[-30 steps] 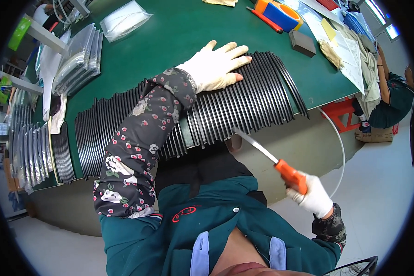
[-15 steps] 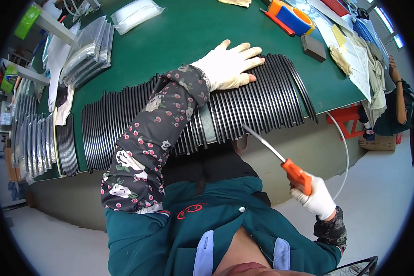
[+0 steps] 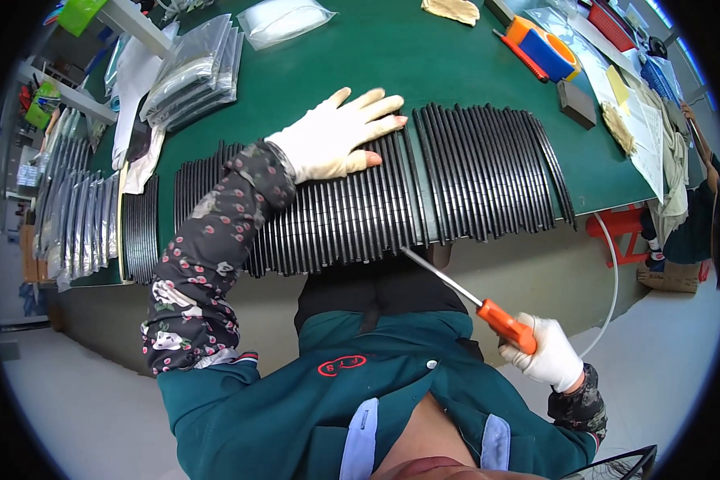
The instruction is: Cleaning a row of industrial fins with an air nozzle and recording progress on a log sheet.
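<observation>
From the head camera, looking down: the left hand (image 3: 338,136), in a pale glove with the fingertips bare, lies flat and spread on the row of black strips (image 3: 352,212). It grasps nothing; the palm presses on them, I think to keep them from sliding.

The strips lie side by side on the green table (image 3: 376,56), their near ends hanging over the table's edge toward the person. A narrow gap splits the row just right of the hand.

The right hand (image 3: 546,356), in a white glove, is clenched on the orange handle of a screwdriver (image 3: 468,296). Its thin metal shaft points up to the overhanging ends, the tip close under them near the gap; touching or not, I cannot tell. Probably the overhang gives the tool access.

Clear bags (image 3: 192,68) lie far left, an orange and blue tool (image 3: 546,44) far right.
</observation>
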A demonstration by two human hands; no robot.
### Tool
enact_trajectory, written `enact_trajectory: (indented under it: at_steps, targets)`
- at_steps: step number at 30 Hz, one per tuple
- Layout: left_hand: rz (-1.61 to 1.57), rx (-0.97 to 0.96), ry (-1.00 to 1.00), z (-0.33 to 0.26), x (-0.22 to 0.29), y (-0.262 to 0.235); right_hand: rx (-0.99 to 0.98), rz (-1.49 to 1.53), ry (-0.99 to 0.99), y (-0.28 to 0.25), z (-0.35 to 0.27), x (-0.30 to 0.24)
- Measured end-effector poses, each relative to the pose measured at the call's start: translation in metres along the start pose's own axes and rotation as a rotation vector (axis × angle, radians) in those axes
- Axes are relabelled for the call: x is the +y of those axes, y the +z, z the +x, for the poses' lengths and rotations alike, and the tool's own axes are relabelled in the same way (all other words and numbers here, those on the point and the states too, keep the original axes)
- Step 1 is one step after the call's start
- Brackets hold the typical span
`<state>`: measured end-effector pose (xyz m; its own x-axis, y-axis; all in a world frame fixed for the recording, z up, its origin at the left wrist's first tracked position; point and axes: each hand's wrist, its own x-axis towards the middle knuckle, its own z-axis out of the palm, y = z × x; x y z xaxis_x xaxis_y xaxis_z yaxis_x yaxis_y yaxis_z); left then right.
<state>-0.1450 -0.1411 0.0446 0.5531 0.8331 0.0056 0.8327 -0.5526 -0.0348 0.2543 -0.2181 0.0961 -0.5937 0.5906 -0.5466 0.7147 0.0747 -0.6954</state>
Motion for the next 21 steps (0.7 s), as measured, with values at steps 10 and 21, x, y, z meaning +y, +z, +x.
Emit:
enact_trajectory:
  at_steps: [10,21]
  targets:
    - [-0.024,0.074,-0.021,0.021,0.013,0.004,0.188,0.073,0.084,0.001,0.006,-0.009]
    - [-0.003,0.098,-0.031,0.027,0.017,0.004,0.056,0.042,-0.013,0.010,0.004,-0.019]
